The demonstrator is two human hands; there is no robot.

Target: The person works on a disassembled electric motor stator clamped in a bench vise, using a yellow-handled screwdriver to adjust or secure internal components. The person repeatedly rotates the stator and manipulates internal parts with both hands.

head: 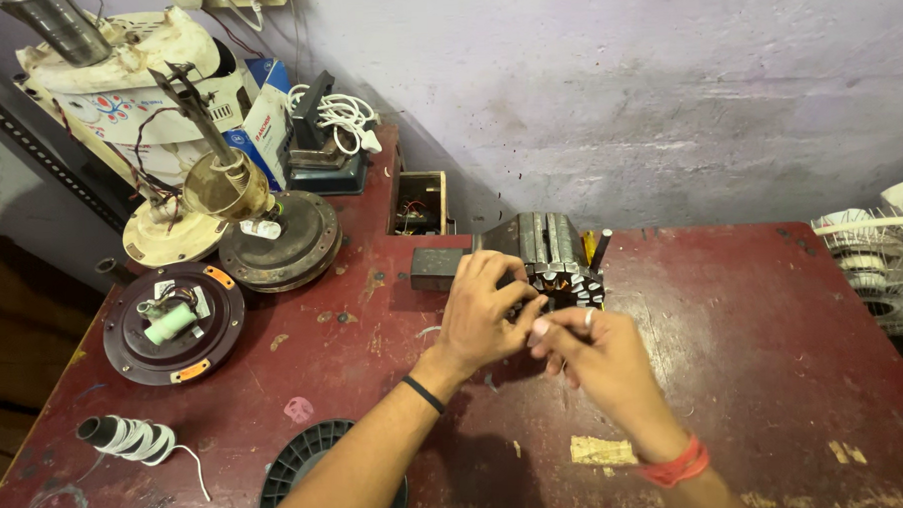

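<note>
A grey metal stator core [549, 249] with slotted laminations stands on the dark red table [754, 324], near its middle back. My left hand [482, 313] curls over the core's front left side, fingers against it. My right hand [595, 354] meets it from the right, pinching something small at the core's front face; what it pinches is hidden by the fingers. A ring shows on one right finger. A black band sits on my left wrist and a red thread on my right.
Dismantled fan motors [281, 240] and a round motor plate [174, 324] lie at the left. A white tape roll [128, 438] sits near the front left. A black plastic spool [309, 469] lies under my left forearm. A white fan guard [882, 264] is at the right edge.
</note>
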